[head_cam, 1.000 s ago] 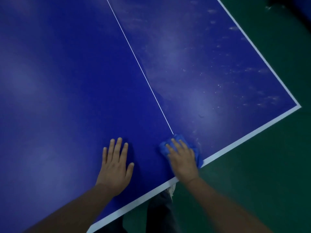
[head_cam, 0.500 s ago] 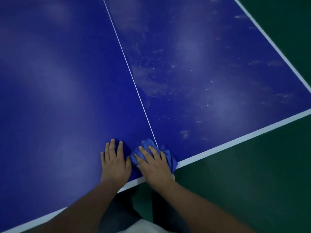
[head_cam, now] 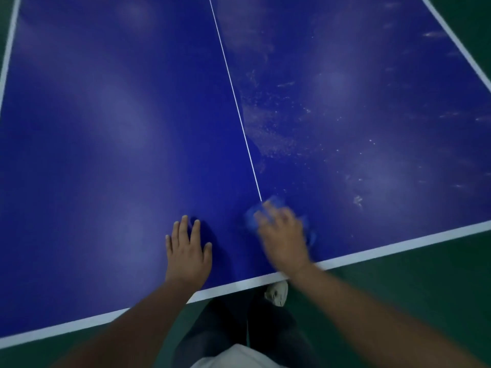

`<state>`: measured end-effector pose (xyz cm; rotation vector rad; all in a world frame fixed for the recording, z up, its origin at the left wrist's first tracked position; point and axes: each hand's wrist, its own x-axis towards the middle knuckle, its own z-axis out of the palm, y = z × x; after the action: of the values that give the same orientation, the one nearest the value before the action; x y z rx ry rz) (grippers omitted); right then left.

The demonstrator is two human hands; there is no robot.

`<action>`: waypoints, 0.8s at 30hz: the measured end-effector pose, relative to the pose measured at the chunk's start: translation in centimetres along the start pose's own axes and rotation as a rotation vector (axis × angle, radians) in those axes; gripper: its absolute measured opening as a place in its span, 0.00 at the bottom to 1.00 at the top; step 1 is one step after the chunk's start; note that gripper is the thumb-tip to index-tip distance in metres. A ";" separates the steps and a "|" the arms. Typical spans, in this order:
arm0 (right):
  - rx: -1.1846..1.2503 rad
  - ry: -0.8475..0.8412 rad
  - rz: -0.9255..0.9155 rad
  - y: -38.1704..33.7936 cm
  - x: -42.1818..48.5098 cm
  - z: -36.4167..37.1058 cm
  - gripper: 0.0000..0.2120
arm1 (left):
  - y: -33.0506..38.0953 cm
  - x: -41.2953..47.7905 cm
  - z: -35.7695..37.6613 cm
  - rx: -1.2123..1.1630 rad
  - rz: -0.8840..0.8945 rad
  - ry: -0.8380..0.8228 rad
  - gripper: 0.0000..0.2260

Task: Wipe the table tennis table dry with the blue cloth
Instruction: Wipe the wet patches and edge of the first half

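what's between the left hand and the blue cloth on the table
Only bare blue table surface in the head view: the left hand lies flat, apart from the blue cloth under the right hand.

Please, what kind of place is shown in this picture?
Probably an indoor sports hall or games room. The blue table tennis table has white edge lines and a white centre line, and it stands on a dark green floor like sports flooring. No walls are visible.

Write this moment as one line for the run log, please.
right hand: on blue cloth, near centre line | left hand: flat on table | droplets: right half | wiping not finished
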<state>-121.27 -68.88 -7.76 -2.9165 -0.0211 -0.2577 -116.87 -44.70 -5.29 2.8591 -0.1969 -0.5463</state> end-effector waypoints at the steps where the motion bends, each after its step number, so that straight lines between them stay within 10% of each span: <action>1: 0.026 -0.046 -0.106 -3.6 -1.7 1.2 0.22 | -0.5 0.6 -0.3 -0.002 -0.005 0.009 0.30; 7: 0.010 -0.143 -0.179 -6.5 1.0 4.1 0.22 | -3.6 3.8 -1.6 0.013 0.061 0.031 0.34; 15: -0.108 0.082 0.566 6.9 13.8 0.7 0.22 | -5.4 7.5 -2.2 0.041 0.173 -0.020 0.32; 24: 0.032 -0.130 -0.133 -9.3 7.5 5.2 0.21 | -5.6 13.9 -3.7 0.063 0.238 0.071 0.29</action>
<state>-113.29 -58.69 -9.49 -2.8985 -0.2383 -0.0880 -102.11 -40.95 -8.12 2.8539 -0.5421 -0.3978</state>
